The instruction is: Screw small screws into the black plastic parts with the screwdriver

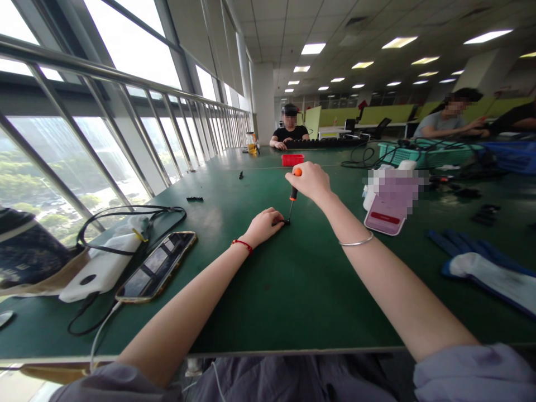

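Note:
My right hand [310, 181] is closed round the orange and black handle of a small screwdriver [292, 196], held upright with its tip down on the green table [293, 290]. My left hand [264, 225] rests on the table just left of the tip, its fingers pinched on a small black part [285, 222] that the tip meets. A red cord circles my left wrist and a thin silver bangle my right forearm.
A phone [157, 267], a white power bank [103, 267] and black cables lie at the left. A red box [292, 159] sits farther back, small black parts [195, 199] lie to the left of it. Blue and white gloves [481, 262] and a pink phone [387, 215] lie right. Two people sit at the far end.

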The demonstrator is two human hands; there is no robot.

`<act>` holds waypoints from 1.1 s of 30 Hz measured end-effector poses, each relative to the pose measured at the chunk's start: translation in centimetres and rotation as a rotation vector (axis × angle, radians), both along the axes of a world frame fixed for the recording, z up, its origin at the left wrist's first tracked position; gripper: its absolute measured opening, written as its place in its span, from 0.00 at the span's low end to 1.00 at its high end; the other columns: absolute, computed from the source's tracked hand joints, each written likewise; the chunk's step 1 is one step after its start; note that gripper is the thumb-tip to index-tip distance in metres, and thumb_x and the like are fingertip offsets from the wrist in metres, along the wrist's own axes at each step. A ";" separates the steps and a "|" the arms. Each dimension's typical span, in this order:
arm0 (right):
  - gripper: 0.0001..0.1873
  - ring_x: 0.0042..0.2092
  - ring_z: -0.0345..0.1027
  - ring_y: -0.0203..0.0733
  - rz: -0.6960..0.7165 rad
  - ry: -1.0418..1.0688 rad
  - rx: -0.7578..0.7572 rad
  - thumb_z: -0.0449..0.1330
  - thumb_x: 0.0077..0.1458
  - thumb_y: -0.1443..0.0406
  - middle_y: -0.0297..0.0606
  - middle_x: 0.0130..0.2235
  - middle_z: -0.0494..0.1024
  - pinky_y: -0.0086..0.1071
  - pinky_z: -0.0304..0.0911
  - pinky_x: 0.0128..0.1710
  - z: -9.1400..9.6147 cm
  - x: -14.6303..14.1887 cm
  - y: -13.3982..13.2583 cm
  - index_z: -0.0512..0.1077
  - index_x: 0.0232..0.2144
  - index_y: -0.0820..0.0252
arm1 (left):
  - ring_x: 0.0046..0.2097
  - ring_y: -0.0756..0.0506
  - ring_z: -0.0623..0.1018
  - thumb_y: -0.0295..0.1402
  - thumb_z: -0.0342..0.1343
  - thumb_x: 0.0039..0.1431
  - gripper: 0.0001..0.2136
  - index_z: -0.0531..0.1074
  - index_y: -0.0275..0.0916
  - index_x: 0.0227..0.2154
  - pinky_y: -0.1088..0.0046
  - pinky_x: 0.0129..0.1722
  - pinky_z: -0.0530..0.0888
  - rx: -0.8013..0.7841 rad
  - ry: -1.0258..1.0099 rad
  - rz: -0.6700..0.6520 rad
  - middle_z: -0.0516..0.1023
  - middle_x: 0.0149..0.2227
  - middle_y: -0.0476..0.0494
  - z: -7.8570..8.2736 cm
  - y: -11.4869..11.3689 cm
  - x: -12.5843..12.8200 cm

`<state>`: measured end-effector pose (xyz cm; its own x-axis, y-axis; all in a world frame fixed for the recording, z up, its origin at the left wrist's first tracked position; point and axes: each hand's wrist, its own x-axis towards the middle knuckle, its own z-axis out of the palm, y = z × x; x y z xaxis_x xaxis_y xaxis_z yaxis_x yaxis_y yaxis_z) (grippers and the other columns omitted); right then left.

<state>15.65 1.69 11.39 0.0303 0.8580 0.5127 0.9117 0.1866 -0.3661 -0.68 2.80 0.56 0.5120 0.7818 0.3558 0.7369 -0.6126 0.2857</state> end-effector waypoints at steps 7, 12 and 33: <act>0.14 0.32 0.66 0.43 -0.008 -0.001 0.002 0.52 0.48 0.56 0.39 0.27 0.75 0.30 0.55 0.28 0.0 0.0 0.0 0.71 0.22 0.57 | 0.37 0.46 0.74 0.33 0.51 0.55 0.08 0.74 0.39 0.34 0.70 0.39 0.72 -0.004 -0.022 -0.004 0.73 0.37 0.44 -0.2 0.2 0.0; 0.13 0.32 0.66 0.43 -0.001 0.008 0.008 0.52 0.48 0.57 0.39 0.27 0.75 0.30 0.55 0.28 0.1 0.0 -0.1 0.71 0.22 0.56 | 0.37 0.46 0.74 0.33 0.51 0.55 0.08 0.74 0.39 0.34 0.70 0.39 0.72 -0.001 -0.020 -0.005 0.73 0.37 0.44 -0.2 0.2 0.0; 0.13 0.30 0.63 0.40 0.003 0.013 0.034 0.50 0.49 0.58 0.37 0.25 0.72 0.29 0.52 0.27 0.0 0.3 0.3 0.69 0.21 0.57 | 0.36 0.46 0.74 0.33 0.51 0.56 0.08 0.74 0.38 0.34 0.70 0.38 0.72 0.020 0.000 -0.004 0.73 0.37 0.44 -0.1 0.0 0.0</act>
